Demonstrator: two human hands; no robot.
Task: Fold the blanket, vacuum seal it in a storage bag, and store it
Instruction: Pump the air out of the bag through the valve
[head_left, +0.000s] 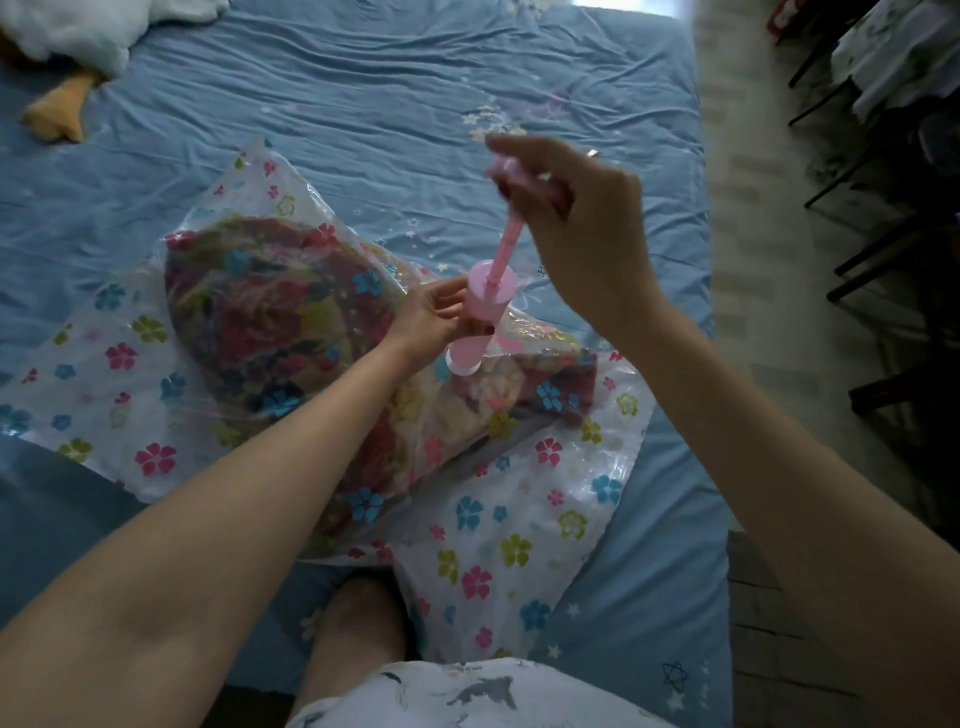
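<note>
On the blue star-printed bed sheet (363, 93), I watch the left hand (434, 317) curl its fingers round the pink plastic hand pump barrel (480, 317), steadying it upright on the clear flower-printed storage bag (524, 525). The right hand (576, 228) grips the pump's plunger handle (519, 174), drawn high, seemingly to pull air out. The folded floral blanket (270, 306) lies inside the bag.
</note>
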